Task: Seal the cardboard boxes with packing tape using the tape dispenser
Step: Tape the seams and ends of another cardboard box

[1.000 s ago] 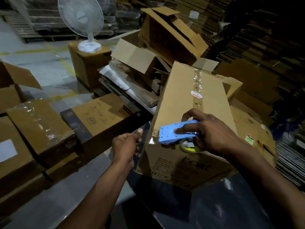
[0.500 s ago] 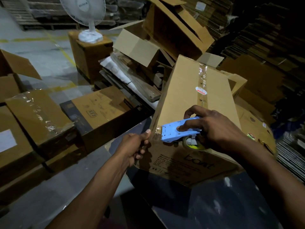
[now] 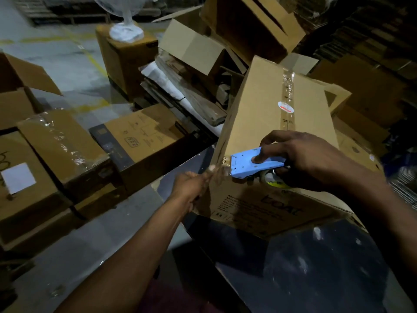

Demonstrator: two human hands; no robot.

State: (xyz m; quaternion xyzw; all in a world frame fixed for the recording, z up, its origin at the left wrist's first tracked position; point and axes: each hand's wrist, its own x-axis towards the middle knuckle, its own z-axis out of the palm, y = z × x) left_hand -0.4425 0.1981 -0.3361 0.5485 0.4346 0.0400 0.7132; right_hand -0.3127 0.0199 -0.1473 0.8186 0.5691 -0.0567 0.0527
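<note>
head view: a long box (image 3: 277, 123) lies tilted on a dark table (image 3: 293, 267), its near end toward the person. a clear tape strip (image 3: 289, 91) already runs along the top seam, with a round red-and-white sticker (image 3: 286, 108) on it.

right hand (image 3: 316, 163) grips the blue dispenser (image 3: 252, 163), fingers curled over its body, forefinger pressed into the round hole on its side. the dispenser sits at the box's near top edge, its toothed end pointing left toward the corner. the yellowish roll (image 3: 274, 180) peeks out beneath the hand.

left hand (image 3: 191, 185) is at the box's near left corner, fingers closed in a pinch. it looks to hold the free end of tape pulled from the dispenser's mouth, but blur there hides the tape itself, so i cannot be sure.

my reading: the step in hand is starting a strip at the near end of the box, free end drawn out and about to be stuck down. the next move calls for pressing that end flat on the cardboard near the corner, holding it there with the left hand, then drawing the dispenser along the edge while keeping the tape taut and straight. slack tape would wrinkle or fold on itself; the tilted box could also slide on the table under the pull.

other boxes (image 3: 140, 141) lie on the floor to the left, some film-wrapped.
</note>
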